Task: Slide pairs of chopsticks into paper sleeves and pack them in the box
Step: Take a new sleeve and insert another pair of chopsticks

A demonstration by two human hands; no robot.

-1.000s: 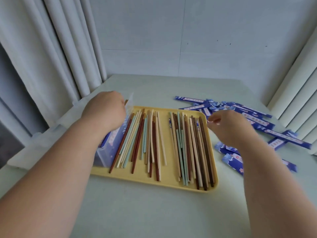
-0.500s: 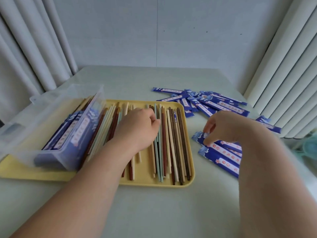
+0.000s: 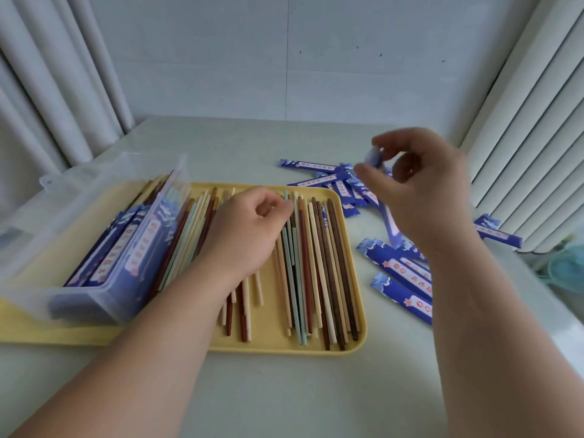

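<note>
The loose chopsticks (image 3: pixel 316 263) lie lengthwise in a yellow tray (image 3: pixel 284 350) on the left half of the tabletop (image 3: pixel 284 393). The left hand (image 3: pixel 246 235) rests curled on them with its fingertips at a pale green one, though whether it has truly gripped it cannot be told. The right hand (image 3: pixel 423 191) pinches one blue paper sleeve (image 3: pixel 389 222) and holds it lifted beyond the tray's right edge, above the other sleeves (image 3: pixel 401 273) scattered toward the tabletop's right edge. The clear box (image 3: pixel 104 197) sits on the tray's left side, with sleeved pairs (image 3: pixel 126 248) inside.
</note>
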